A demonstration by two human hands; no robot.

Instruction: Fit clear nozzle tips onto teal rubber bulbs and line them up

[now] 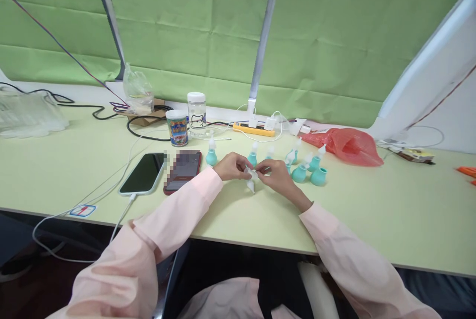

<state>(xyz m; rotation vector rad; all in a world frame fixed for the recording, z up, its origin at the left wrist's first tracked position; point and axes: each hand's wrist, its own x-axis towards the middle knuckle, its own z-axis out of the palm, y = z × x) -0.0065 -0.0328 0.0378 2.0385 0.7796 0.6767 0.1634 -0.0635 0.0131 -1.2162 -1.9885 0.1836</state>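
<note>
Two pink sleeves (186, 210) angle inward over the table (260, 229). Between left hand (232, 166) and right hand (275, 176), near the table's surface, I see a small translucent nozzle (251, 185), narrow end nearest: probably light, thin-walled, slippery; best taken by its wider end. Wrists turned inward, fingers curled; both hands pinch it there, fingertips nearly meeting. Beyond: teal bulbs (299, 174), apparently soft rubber.

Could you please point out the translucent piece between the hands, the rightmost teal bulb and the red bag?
Translucent piece (252, 175), head view: its middle.
Rightmost teal bulb (319, 177), head view: its body.
Red bag (345, 146), head view: its middle.
</note>
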